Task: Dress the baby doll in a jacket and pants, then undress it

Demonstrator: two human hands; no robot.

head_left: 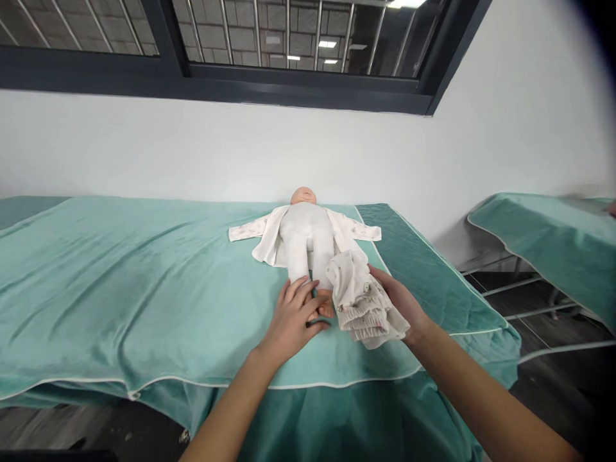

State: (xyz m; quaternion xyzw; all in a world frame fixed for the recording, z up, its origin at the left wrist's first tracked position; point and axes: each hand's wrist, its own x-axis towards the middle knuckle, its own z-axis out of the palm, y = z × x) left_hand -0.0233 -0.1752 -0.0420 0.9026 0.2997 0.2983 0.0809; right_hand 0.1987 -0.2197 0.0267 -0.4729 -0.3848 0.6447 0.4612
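A baby doll (304, 226) with a white cloth body lies on its back, head toward the wall and bare feet toward me. A white long-sleeved baby jacket (249, 228) is spread open around it, sleeves out to both sides. My left hand (294, 314) is at the doll's feet, its fingers apart over the lower leg and foot. Whether it presses on them I cannot tell. My right hand (403, 301) is closed around bunched white baby pants (362, 301) with a gathered elastic waistband, held beside the doll's leg. Its fingers are mostly hidden behind the cloth.
The doll lies on a bed under a green sheet (144, 289), with a darker quilted cover (414, 256) at the right. A wall with a dark-framed window (298, 83) stands behind. Another green-covered bed (553, 237) is at the right, where part of a person's hand (612, 208) shows.
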